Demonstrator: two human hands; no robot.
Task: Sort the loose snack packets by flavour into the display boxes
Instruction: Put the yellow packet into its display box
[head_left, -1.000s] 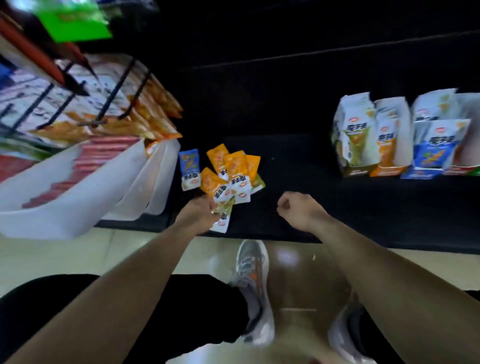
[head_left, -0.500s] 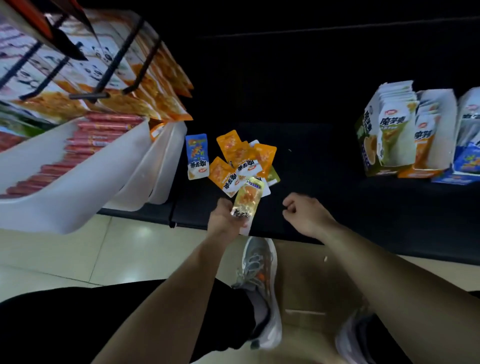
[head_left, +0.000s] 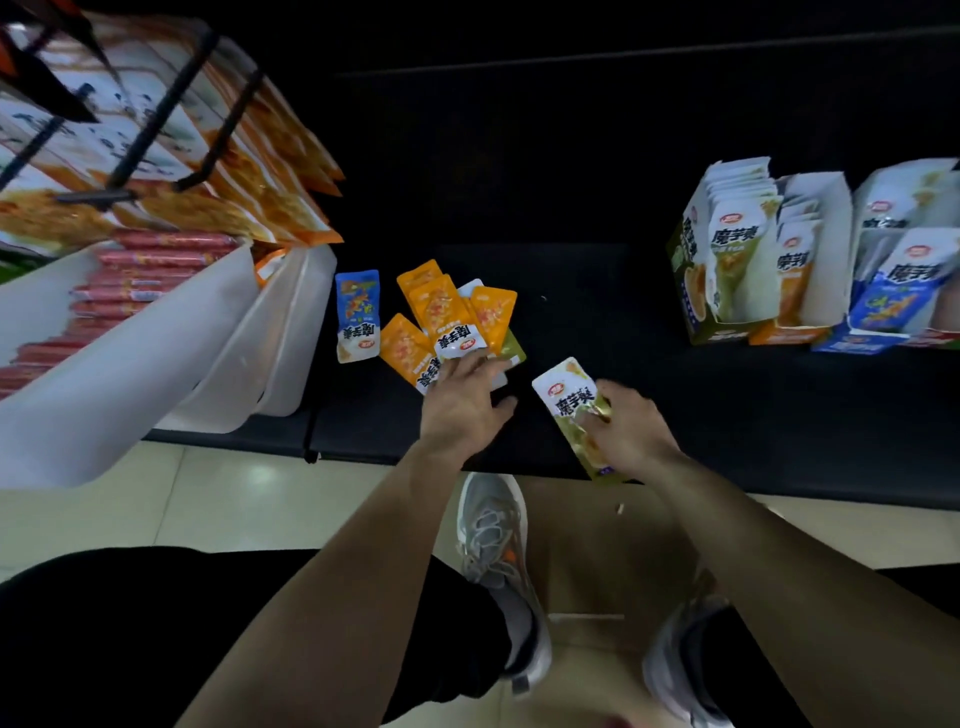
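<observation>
Pinching green packet in right hand, fingers curled round its lower half, centre frame, likely heading for green display box at right. Resting left hand flat, fingers spread, on orange packet pile, probably selecting next.

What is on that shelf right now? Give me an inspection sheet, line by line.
Surface: black shelf, low, above pale floor tiles.
Job's things: orange packets piled, blue packet beside them at left; green packet held; display boxes at right, part filled.
Clutter: small scrap on the floor.
Hands: left hand has straight fingers on the pile; right hand grips the green packet.
Cables: nothing seen.
Surroundings: white trays with red sausages, hanging bags at left.
</observation>
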